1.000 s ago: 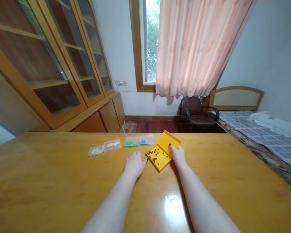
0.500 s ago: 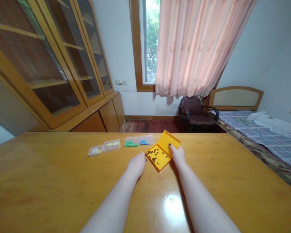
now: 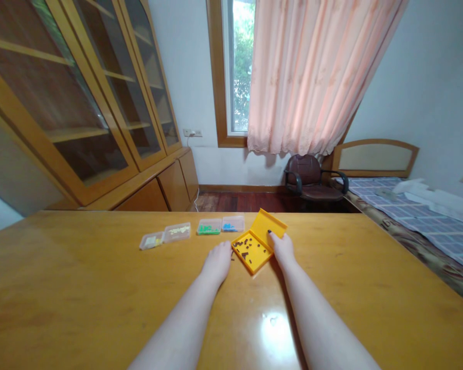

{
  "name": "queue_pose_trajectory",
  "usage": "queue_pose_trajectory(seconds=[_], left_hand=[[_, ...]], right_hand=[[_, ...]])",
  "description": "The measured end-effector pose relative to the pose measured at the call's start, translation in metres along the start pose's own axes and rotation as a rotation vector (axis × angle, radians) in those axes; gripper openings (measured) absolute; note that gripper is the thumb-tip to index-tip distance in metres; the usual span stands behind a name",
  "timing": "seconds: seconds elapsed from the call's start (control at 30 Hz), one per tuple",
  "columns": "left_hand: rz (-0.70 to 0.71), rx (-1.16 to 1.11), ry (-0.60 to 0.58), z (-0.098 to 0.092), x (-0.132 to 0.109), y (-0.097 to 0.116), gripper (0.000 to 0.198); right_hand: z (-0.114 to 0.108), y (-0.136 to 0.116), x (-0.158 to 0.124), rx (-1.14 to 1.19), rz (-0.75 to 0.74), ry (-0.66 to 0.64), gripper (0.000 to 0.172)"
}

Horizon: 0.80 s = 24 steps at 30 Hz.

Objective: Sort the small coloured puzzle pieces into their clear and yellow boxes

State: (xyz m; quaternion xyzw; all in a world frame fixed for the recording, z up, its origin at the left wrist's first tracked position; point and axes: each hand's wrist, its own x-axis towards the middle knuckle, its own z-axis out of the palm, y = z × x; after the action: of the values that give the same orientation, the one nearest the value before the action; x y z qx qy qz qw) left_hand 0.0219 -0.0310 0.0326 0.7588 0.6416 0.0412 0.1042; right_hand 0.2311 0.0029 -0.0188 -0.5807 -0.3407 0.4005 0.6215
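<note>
Worktop [image 3: 111, 298]: a yellow hinged box [image 3: 257, 258] lies open and slantwise between both hands, the right one on it.

The open box runs from near left to far right, one tray corner pointing at the person. The left hand [image 3: 217, 262] is at the tray's left corner, touching or just beside, with a small dark piece [image 3: 232, 259] next to it; its fingers are curled, and whether that grip has hold of anything cannot be told. The right hand [image 3: 283, 250] grips the raised lid, thumb on the inner face, fingers hidden behind. Brown pieces [image 3: 245, 255] lie scattered in the tray. Beyond, farther left, clear boxes [image 3: 237, 221] stand in a row; past the worktop is an armchair [image 3: 308, 187].
</note>
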Motion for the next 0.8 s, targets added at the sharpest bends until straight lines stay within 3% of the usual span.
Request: queue_pose_trajectory(seconds=[0.17,0.4,0.6,0.8], left_hand=[[0.091,0.000,0.073,0.002,-0.001,0.000,0.019],[-0.026,-0.002,-0.019,-0.001,0.000,-0.003,0.026],[0.026,-0.001,-0.044,-0.005,-0.006,-0.006,0.027],[-0.159,0.026,0.013,-0.018,-0.005,-0.017,0.034]], right_hand=[[0.000,0.005,0.002,-0.024,-0.010,0.014,0.036],[0.000,0.008,0.003,-0.046,-0.024,-0.004,0.039],[0.000,0.006,0.004,-0.041,-0.026,0.014,0.038],[0.000,0.009,0.005,-0.024,-0.027,0.009,0.040]])
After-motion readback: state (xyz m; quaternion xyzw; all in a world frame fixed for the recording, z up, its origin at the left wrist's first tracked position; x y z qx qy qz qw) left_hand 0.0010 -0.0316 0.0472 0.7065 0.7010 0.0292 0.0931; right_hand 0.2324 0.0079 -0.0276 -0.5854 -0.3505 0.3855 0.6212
